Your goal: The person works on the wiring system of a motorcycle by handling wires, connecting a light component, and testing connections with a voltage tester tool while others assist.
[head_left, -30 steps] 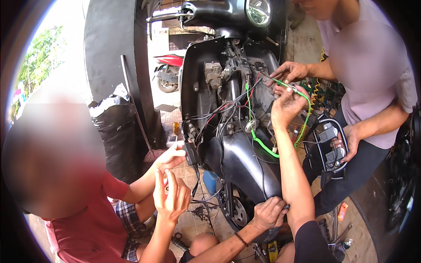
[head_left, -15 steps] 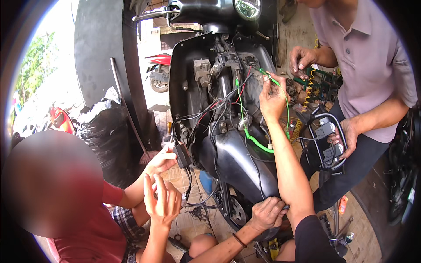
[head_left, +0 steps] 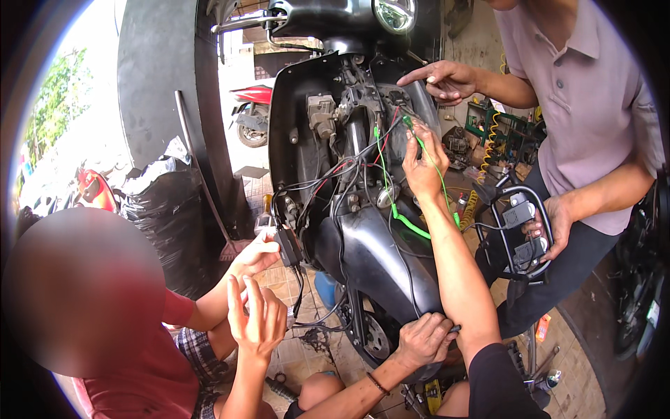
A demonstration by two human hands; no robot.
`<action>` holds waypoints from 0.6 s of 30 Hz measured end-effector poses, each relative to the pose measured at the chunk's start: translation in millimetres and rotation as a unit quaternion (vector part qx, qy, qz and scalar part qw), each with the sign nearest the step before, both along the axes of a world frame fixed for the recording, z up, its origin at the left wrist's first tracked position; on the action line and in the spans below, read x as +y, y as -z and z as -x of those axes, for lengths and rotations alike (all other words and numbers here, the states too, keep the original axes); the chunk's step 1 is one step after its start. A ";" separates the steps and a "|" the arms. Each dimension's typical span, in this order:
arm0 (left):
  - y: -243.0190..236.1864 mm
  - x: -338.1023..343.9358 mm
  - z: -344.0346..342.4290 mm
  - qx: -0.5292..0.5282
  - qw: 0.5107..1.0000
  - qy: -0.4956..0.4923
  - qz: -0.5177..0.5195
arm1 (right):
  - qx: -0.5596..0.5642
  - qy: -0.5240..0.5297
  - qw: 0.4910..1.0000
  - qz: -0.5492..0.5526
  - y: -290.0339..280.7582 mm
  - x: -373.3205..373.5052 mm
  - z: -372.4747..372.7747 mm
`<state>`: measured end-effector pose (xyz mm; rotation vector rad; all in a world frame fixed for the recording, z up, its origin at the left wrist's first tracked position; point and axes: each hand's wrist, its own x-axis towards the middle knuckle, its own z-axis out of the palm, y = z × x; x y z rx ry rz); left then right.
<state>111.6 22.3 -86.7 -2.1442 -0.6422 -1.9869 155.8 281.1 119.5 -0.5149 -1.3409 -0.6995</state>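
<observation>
Wire in bright green [head_left: 410, 225] runs in a loop across the right side of a black scooter [head_left: 373, 244], whose front panels are open to show many cables. One stretch of the green wire drops from the middle of the opened front and bends right above the front fender; another rises on the right to the person's right hand [head_left: 424, 164], which pinches the green end between thumb and fingers, in front of the scooter's right inner panel.

Nearer, beside the fender's lower end, the left hand [head_left: 427, 339] is curled around a black cable [head_left: 403, 269], and a short dark end sticks out to the right of the fist. A beaded bracelet [head_left: 377, 383] circles that wrist.

On the left, a co-worker in a red shirt [head_left: 136, 349] has one hand [head_left: 255, 257] on a small black box [head_left: 288, 248] with leads hanging below it. Nearer, another hand [head_left: 258, 322] is raised with its fingers apart.

On the right, a co-worker in a lilac polo shirt [head_left: 579, 133] points one hand [head_left: 452, 80] left over the scooter; the other [head_left: 560, 222] grips a black tubular frame [head_left: 503, 234] carrying grey boxes.

Farther left stand a black rubbish bag [head_left: 167, 220] and a long handle [head_left: 199, 164] leaning beside it; beyond is a red motorbike [head_left: 252, 96].
</observation>
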 end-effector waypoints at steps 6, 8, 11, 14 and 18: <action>0.1 -1.3 1.2 0.014 1.000 -0.012 0.003 | -0.035 0.005 0.999 -0.022 5.1 8.8 0.7; 3.0 0.1 2.3 0.011 1.000 0.001 0.011 | -0.036 0.003 0.999 -0.017 9.8 14.8 -0.6; 2.7 1.9 5.3 0.018 0.999 0.026 0.027 | -0.038 0.002 0.999 -0.016 12.6 17.8 -0.8; 3.0 2.5 5.8 0.024 0.999 0.036 0.034 | -0.051 0.017 0.998 -0.026 12.9 20.3 -2.5; 2.9 1.5 5.9 0.024 0.998 0.042 0.040 | -0.056 0.054 0.997 -0.026 12.8 18.8 -1.2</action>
